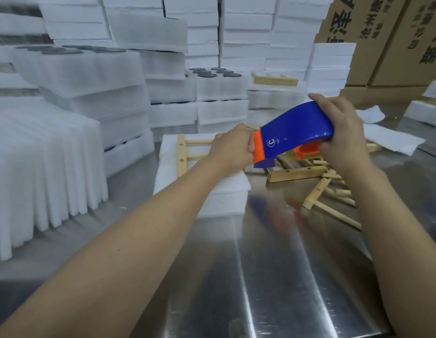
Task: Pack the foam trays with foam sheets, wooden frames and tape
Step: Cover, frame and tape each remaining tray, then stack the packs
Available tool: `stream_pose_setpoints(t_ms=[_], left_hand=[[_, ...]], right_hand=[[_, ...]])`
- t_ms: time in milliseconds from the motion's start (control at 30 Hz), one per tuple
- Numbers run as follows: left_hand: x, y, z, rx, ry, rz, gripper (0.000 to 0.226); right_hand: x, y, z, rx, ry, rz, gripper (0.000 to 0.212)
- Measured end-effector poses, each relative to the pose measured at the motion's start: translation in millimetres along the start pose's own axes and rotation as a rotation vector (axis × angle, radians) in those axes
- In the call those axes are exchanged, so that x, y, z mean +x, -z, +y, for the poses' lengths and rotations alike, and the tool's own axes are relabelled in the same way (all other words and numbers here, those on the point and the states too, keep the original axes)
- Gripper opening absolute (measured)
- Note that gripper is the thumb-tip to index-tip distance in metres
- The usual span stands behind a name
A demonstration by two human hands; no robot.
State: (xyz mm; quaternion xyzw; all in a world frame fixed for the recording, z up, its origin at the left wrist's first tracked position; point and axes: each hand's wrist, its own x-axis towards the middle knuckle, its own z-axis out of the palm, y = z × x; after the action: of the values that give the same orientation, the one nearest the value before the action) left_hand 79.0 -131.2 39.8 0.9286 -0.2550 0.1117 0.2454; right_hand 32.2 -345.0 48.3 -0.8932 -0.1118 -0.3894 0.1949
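Observation:
My right hand (343,132) grips the rear of a blue and orange tape dispenser (295,132) held above the metal table. My left hand (232,147) pinches at the dispenser's orange front end, fingers curled there. Below and behind my left hand lies a white foam tray (202,189) with a wooden frame (182,154) on top of it. More loose wooden frames (317,181) are piled on the table under my right hand.
The shiny steel table (273,276) fills the foreground. Stacks of white foam trays (95,79) stand left and behind, upright foam sheets (41,167) at the left. Cardboard boxes (387,40) rise at the back right. A loose foam sheet (390,140) lies right.

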Motion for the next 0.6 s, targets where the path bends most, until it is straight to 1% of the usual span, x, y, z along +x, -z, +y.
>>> stream_pose_setpoints(t_ms=[67, 133, 200, 300, 367, 433, 500, 533, 567, 600], left_hand=[[-1.0, 0.1, -1.1, -0.054, 0.008, -0.001, 0.025], [-0.2, 0.2, -1.4, -0.144, 0.020, 0.028, 0.016], [1.0, -1.0, -1.1, -0.126, 0.030, 0.042, 0.006], [1.4, -3.6, -0.8, -0.074, 0.056, 0.034, 0.004], [0.0, -4.2, -0.7, -0.099, 0.078, 0.033, 0.007], [0.4, -3.9, -1.2, -0.116, 0.092, 0.023, 0.009], [2.7, -3.6, -1.3, -0.109, 0.101, 0.005, 0.012], [4.1, -3.5, -1.2, -0.086, 0.100, -0.004, 0.016], [5.3, -3.9, -1.2, -0.058, 0.103, -0.015, 0.021], [6.6, -4.4, -1.3, -0.037, 0.114, -0.029, 0.026]], right_hand=[[-2.7, -5.7, -6.0, -0.024, 0.041, 0.001, 0.081], [-3.1, -6.4, -4.3, -0.020, 0.060, 0.060, 0.086], [-4.2, -4.7, 3.3, -0.028, 0.050, 0.091, 0.087], [-8.0, -2.5, 19.9, -0.093, -0.006, 0.058, 0.088], [-12.4, -1.9, 26.7, -0.080, -0.138, 0.094, 0.086], [-12.5, 0.1, 28.7, 0.015, -0.337, 0.262, 0.080], [-7.3, 5.3, 27.0, 0.201, -0.571, 0.452, 0.072], [-3.9, 8.0, 27.5, 0.331, -0.696, 0.489, 0.068], [-1.0, 10.2, 29.5, 0.475, -0.825, 0.467, 0.065], [1.4, 11.6, 31.0, 0.606, -0.951, 0.378, 0.064]])
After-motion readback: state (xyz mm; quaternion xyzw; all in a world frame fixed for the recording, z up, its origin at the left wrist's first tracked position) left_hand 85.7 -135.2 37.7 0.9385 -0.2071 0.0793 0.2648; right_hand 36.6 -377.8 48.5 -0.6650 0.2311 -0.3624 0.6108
